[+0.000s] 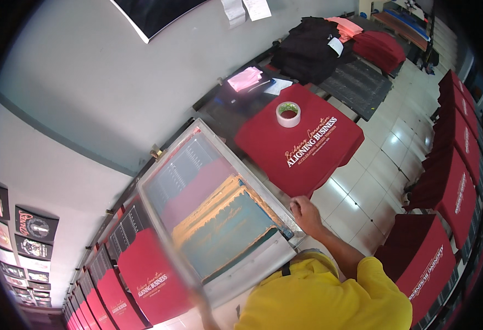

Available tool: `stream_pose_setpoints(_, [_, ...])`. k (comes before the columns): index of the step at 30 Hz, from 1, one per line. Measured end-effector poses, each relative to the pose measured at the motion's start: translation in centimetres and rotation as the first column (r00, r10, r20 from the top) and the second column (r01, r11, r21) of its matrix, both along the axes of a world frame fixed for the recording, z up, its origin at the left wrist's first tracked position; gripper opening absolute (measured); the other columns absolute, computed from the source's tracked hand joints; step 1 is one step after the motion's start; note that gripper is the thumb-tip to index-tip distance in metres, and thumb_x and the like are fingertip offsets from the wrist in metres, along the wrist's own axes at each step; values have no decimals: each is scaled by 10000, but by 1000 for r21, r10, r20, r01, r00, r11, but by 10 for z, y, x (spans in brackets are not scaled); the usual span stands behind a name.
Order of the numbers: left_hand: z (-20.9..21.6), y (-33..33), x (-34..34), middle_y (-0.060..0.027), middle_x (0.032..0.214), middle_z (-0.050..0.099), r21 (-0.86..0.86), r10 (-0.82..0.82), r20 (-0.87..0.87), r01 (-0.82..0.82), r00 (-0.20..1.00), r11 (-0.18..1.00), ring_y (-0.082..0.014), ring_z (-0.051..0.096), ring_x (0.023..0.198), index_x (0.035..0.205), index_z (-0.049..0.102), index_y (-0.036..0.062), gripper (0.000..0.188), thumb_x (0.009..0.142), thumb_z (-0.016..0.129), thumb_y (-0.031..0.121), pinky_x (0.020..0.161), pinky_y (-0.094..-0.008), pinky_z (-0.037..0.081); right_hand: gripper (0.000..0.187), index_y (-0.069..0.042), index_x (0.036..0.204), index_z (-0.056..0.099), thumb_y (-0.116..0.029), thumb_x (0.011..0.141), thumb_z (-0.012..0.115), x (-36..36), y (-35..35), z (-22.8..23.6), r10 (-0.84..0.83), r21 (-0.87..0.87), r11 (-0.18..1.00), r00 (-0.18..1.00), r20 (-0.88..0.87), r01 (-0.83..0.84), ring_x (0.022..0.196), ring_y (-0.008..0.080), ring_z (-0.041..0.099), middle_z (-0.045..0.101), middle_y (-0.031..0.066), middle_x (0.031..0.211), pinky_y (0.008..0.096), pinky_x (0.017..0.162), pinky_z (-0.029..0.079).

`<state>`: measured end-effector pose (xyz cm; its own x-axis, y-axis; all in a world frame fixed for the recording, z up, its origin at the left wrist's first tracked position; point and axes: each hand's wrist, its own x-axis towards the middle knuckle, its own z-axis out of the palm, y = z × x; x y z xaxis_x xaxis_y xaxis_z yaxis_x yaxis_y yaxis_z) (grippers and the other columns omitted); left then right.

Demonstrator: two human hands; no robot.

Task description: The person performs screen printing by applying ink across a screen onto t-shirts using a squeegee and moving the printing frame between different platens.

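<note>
A screen printing frame [252, 263] lies slanted in front of me, with orange and bluish ink smears across its mesh [219, 220]. My right hand [306, 215] is at the frame's right edge, fingers curled closed against it. Blurred by motion, my left hand [202, 303] is at the frame's lower left edge; its fingers cannot be made out. The left edge of the frame is smeared too. Beyond the frame, a red printed fabric piece [263, 146] lies on a board, and a roll of tape [288, 114] rests on it.
More red printed pieces [150, 280] lie on a row of boards at the lower left, others [426, 253] along the right rack. Farther back are a black fabric pile [304, 52], a red stack [379, 49] and pink cloth [245, 80]. A wall [87, 82] borders the left; tiled floor [357, 181] lies right.
</note>
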<state>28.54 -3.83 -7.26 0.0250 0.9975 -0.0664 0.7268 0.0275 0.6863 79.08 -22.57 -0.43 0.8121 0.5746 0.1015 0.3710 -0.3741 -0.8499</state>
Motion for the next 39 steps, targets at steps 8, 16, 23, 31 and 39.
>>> stream_pose_setpoints(8, [10,-9,12,-90,978,603,-34,14,34,-13,999,999,-213,544,938,1112,585,-44,539,1014,419,459,857,-366,427,96,-55,875,601,-129,853,658,74,74,1,48,34,997,923,382,-66,824,339,615,610,114,862,455,704,506])
stream_pose_setpoints(16, [86,-19,74,-170,1136,607,-230,173,185,-129,967,965,-267,535,1071,1256,534,-91,632,1009,401,474,951,-389,397,64,-72,866,620,-110,834,659,147,213,-13,142,-85,990,829,541,-115,886,349,586,591,122,890,466,747,509])
stream_pose_setpoints(23, [73,-21,69,52,781,479,-163,256,340,-212,905,964,-78,442,734,1030,573,42,384,1029,470,411,649,-245,372,138,-103,926,706,-114,843,595,183,288,-24,248,-303,951,729,638,-58,1013,322,586,555,135,1076,442,794,551])
stream_pose_setpoints(31, [69,-25,72,6,856,528,-203,434,248,-392,866,897,-88,477,811,1168,531,-16,468,1017,503,426,725,-238,398,135,-100,889,715,-111,818,600,216,296,-27,458,-440,882,534,711,-170,1010,286,589,597,100,1046,412,808,536])
stream_pose_setpoints(39, [97,-24,81,-239,1313,534,-359,346,192,-263,918,896,-311,506,1220,1377,443,-87,701,1002,419,505,1043,-382,377,194,-119,996,694,-115,822,609,226,254,-23,305,-237,952,511,804,-195,945,266,628,643,33,1081,424,799,533])
